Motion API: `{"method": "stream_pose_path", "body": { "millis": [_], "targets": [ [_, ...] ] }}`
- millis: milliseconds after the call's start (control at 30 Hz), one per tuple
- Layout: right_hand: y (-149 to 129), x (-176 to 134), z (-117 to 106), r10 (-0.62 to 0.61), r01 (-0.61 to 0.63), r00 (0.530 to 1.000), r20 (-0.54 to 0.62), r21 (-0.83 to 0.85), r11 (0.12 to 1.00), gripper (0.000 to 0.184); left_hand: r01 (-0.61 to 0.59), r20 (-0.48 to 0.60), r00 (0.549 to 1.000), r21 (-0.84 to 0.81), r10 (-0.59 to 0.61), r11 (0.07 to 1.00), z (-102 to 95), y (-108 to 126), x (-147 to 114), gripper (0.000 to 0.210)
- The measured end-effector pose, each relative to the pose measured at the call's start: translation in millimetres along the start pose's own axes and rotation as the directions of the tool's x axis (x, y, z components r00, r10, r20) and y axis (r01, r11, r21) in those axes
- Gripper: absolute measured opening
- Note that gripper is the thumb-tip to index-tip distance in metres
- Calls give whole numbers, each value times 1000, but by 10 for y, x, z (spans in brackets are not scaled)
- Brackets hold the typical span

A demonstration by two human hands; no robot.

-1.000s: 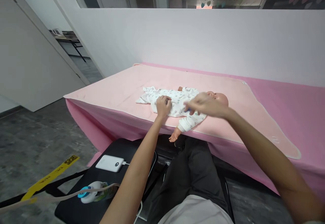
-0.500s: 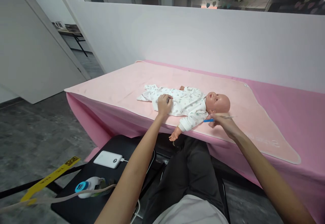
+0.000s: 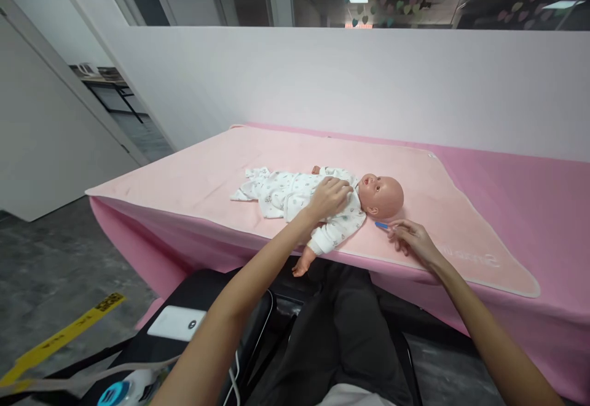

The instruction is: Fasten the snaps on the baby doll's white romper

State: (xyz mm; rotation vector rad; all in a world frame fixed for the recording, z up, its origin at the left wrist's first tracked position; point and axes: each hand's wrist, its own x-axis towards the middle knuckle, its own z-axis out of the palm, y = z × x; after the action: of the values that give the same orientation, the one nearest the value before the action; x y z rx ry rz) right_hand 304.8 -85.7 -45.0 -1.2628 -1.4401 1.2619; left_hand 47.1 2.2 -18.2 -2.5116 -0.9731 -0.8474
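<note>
A baby doll (image 3: 383,197) in a white printed outfit (image 3: 283,194) lies on its back, head to the right. My left hand (image 3: 330,197) is on its chest near the collar, fingers bent and seemingly gripping the cloth; the thumb is hidden. Just below the doll's head, my right hand (image 3: 408,235) pinches a slim stick with a blue end (image 3: 381,226) between thumb and fingers. The blue end points left toward the doll's shoulder, and the rest of the stick is mostly covered by my fingers.
Under the doll spreads a pale pink mat (image 3: 184,175) on a pink-covered table (image 3: 516,197) against a white wall. A black chair (image 3: 152,357) at the lower left carries a white power bank (image 3: 176,323) and a bottle with a blue cap (image 3: 114,394). Cables run nearby.
My left hand has moved from the doll's lower body up to its chest. My right hand has drawn slightly away from the doll's neck, still holding the stick. The view has shifted.
</note>
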Motion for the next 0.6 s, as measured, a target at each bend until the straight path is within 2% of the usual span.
{"method": "stream_pose_path", "body": {
  "millis": [33, 100, 200, 367, 467, 533, 600],
  "targets": [
    [22, 8, -8, -12, 13, 1000, 17, -25, 1000, 35, -3, -3, 1000, 17, 4, 1000, 59, 35, 89, 20],
    [65, 20, -27, -31, 35, 998, 46, -89, 995, 36, 70, -41, 997, 39, -69, 997, 191, 80, 194, 20],
    [105, 19, -52, -62, 65, 998, 21, -178, 982, 34, 202, -102, 975, 32, -198, 979, 346, 95, 167, 16],
    [122, 2, -87, -150, 123, 987, -63, -317, 940, 23, 175, -183, 967, -24, -177, 984, 356, 90, -58, 19],
    [191, 7, -144, -287, 180, 951, -117, -544, 820, 21, 171, -242, 955, -30, -173, 985, 329, 90, -123, 19],
    [271, 4, -184, -385, 197, 915, -119, -702, 685, 20, 162, -291, 943, -18, -160, 987, 336, 85, -134, 19],
    [332, -18, -191, -493, 230, 867, -68, -825, 517, 21, 151, -343, 928, -5, -144, 988, 355, 78, -133, 18]
  ]
}}
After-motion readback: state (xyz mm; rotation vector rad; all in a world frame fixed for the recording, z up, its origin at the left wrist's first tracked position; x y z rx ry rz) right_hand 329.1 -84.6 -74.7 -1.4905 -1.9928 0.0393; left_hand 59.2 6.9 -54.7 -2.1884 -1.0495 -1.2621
